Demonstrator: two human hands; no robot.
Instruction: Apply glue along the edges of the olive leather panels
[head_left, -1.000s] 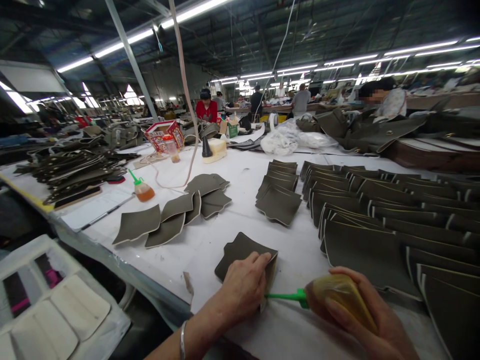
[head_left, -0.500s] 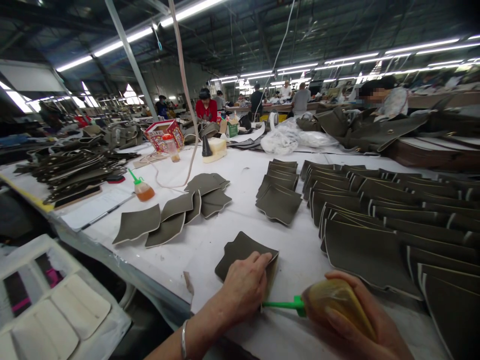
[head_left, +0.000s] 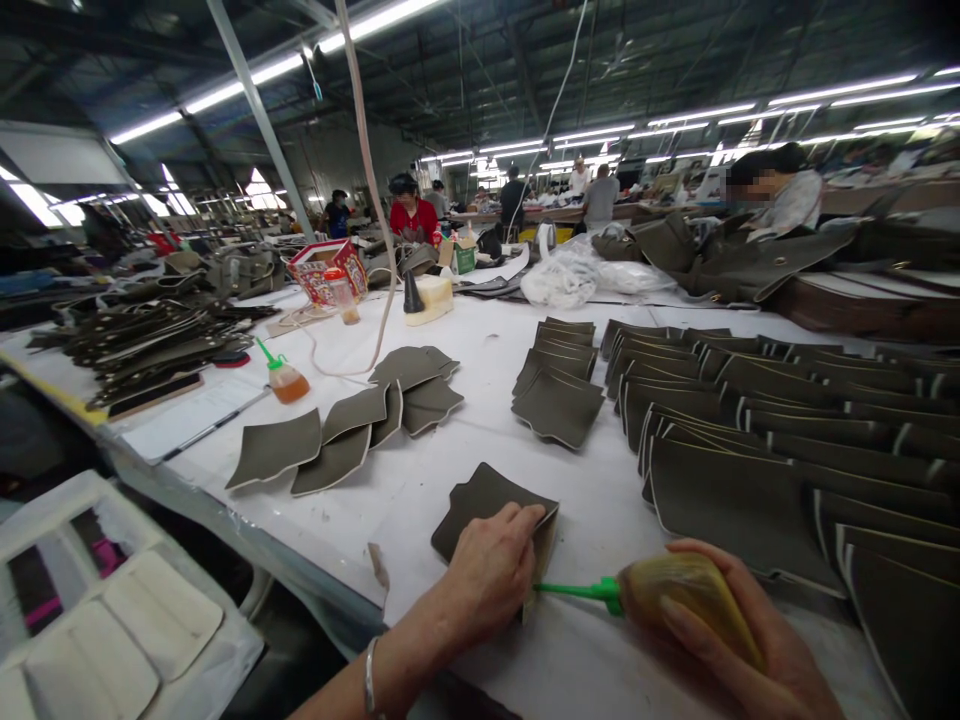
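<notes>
A dark olive leather piece (head_left: 487, 505) lies at the near edge of the table. My left hand (head_left: 495, 565) is closed on it, fingers bent over its right side, where a paler face shows; the thumb is hidden. In my right hand (head_left: 750, 640) is a squeeze bottle (head_left: 675, 600) of amber liquid, tipped on its side. Its thin green nozzle (head_left: 577, 591) points left, with the tip at the piece's right edge beside my left fingers. Whether liquid is coming out, I cannot tell.
Overlapping leather pieces (head_left: 345, 430) lie at left, a short row (head_left: 559, 400) beyond my hands, and long rows (head_left: 735, 500) at right. A second green-tipped bottle (head_left: 287, 382) stands near a patterned box (head_left: 330, 265). A hose (head_left: 367, 150) hangs down. Several people work farther back.
My right hand has shifted a little right and up with the bottle, and the nozzle tip has moved up along the edge. My left hand and the leather piece have barely moved.
</notes>
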